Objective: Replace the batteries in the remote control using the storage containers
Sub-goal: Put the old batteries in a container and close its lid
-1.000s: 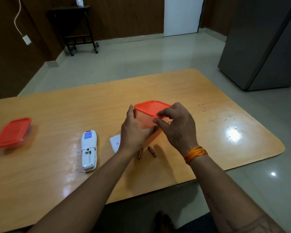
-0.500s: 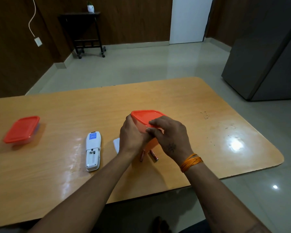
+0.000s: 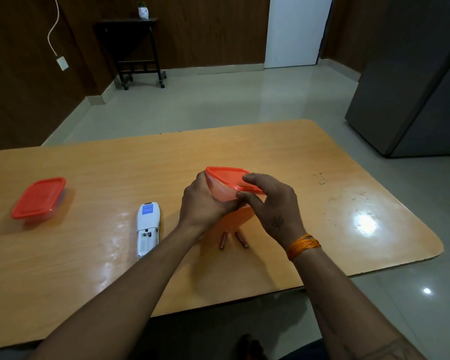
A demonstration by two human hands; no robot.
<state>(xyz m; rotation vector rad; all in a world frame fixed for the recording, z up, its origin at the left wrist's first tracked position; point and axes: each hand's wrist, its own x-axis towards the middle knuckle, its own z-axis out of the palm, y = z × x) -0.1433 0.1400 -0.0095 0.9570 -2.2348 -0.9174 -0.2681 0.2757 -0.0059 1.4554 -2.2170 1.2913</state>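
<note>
I hold a clear storage container with a red lid (image 3: 225,178) above the middle of the wooden table (image 3: 322,203). My left hand (image 3: 204,203) grips its body from the left. My right hand (image 3: 268,203) pinches the lid's near right edge. Two copper-coloured batteries (image 3: 233,239) lie on the table just below my hands. A white remote control (image 3: 148,231) lies face down to the left, its battery bay uncovered and empty. A second red-lidded container (image 3: 38,198) sits closed at the far left of the table.
The table's near edge runs just in front of me and its right corner is rounded. Beyond the table lie bare floor, a dark side table (image 3: 138,48) against the wall and a grey cabinet (image 3: 413,87) on the right.
The container has tilted in my hands and my right fingers have shifted along the lid's edge. The camera view has dropped slightly. The white cover beside the remote is now hidden behind my left wrist.
</note>
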